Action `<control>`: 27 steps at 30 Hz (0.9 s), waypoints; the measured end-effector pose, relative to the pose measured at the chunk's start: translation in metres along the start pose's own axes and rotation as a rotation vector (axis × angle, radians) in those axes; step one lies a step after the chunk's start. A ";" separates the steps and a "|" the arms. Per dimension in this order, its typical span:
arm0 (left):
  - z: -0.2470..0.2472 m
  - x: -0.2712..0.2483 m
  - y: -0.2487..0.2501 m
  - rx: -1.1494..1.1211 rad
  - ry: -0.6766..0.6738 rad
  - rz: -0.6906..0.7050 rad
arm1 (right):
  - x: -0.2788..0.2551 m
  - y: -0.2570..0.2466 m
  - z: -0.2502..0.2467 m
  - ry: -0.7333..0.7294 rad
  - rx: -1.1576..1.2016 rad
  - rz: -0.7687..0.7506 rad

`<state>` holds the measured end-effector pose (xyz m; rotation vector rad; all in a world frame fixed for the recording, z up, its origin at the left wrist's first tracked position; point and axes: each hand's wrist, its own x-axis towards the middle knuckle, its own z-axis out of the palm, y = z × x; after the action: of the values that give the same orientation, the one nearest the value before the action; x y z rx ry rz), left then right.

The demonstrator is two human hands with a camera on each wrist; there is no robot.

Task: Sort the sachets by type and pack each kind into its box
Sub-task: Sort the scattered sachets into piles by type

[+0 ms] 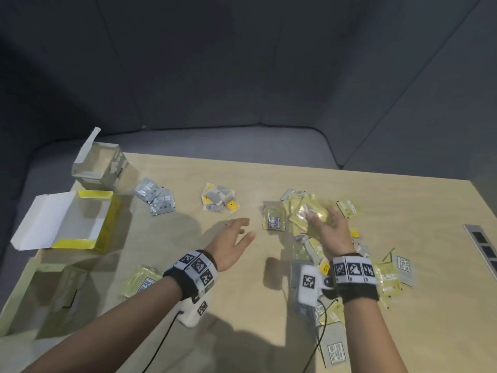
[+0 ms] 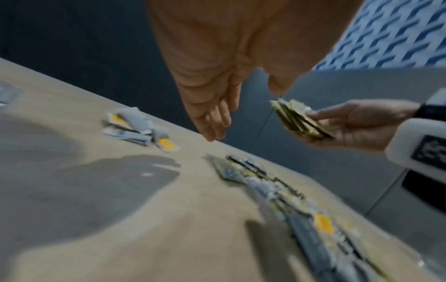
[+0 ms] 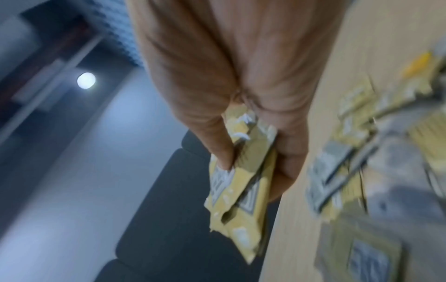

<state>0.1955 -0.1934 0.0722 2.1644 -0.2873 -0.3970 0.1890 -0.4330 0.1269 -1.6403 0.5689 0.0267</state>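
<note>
The right hand (image 1: 329, 227) grips a fanned bundle of yellow sachets (image 1: 309, 215) above the table (image 1: 242, 292), over the far end of the loose pile (image 1: 349, 265) that runs along the right side. The left hand (image 1: 232, 243) hovers just left of it with fingers straight and spread, holding nothing.

Only the head view shows the 2 far boxes at the far-left corner: a grey box (image 1: 98, 168) with its lid up, and in front of it a yellow box (image 1: 80, 224) lying open, its white flap turned out to the left. It also shows a pair of grey sachets (image 1: 157, 200) beside the boxes, a small mixed heap (image 1: 217, 201) at the middle, and another yellow heap (image 1: 141, 281) near the left forearm. At the near-left corner stands something pale and box-like, blurred beyond telling.

The left wrist view shows the bundle edge-on, thumb on top and fingers beneath. The right wrist view shows the thumb (image 3: 217, 141) pressing on the bundle's printed face, long axis running along the hand toward the sofa (image 3: 169, 209).

Both wrist views are smeared; print on the sachets is unreadable. The exact number held cannot be counted. The pile's near end is partly hidden behind the right wrist.
</note>
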 end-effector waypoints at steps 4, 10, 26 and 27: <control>-0.007 0.000 0.029 -0.312 -0.014 -0.081 | -0.027 0.010 0.044 -0.221 0.024 0.111; -0.038 -0.027 -0.004 0.013 0.068 -0.058 | -0.022 0.032 0.088 -0.251 -0.066 0.092; -0.077 -0.132 -0.106 0.547 0.001 -0.613 | 0.079 0.048 0.103 -0.148 -1.387 -0.098; -0.079 -0.134 -0.107 0.522 0.004 -0.604 | 0.074 0.045 0.101 -0.162 -1.422 -0.044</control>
<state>0.1091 -0.0270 0.0521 2.7497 0.3184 -0.7141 0.2681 -0.3656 0.0435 -2.9760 0.3644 0.6516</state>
